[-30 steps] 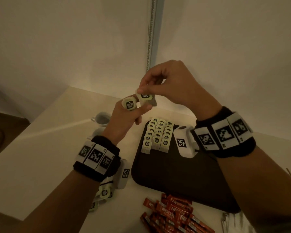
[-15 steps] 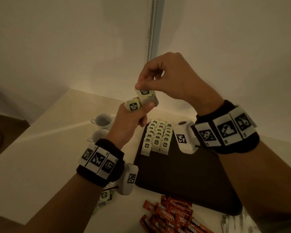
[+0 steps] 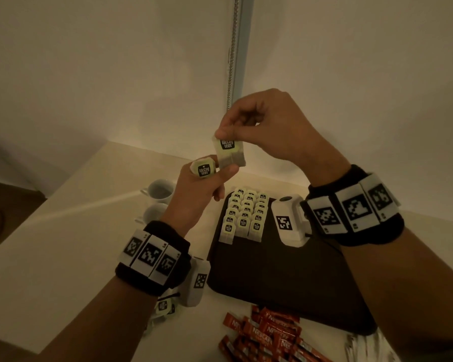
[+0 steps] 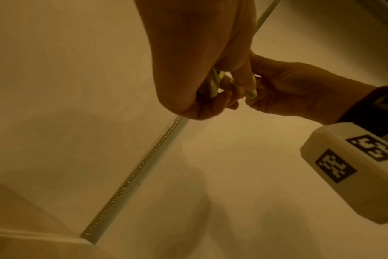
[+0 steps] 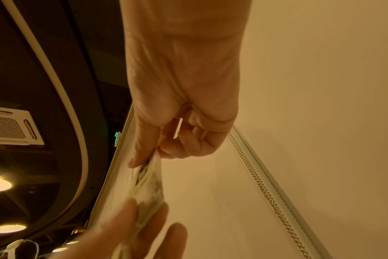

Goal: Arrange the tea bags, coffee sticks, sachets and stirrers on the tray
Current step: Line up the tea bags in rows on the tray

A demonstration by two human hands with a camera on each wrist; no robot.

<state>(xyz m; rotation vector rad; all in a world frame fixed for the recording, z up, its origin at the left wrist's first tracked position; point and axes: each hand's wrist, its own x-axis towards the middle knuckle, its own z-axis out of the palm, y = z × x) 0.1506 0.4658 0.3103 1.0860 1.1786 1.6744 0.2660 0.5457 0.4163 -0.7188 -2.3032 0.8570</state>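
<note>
1. Both forearms are raised, with the hands meeting in front of the body at the centre of the head view
2. Left hand: fingers curled, thumb extended upward, back of hand toward the camera; it grips one tea bag
3. Right hand: positioned above the left hand, thumb and forefinger pinching the top of a second tea bag, remaining fingers curled
4. Each wrist carries a black band with marker tiles
</note>
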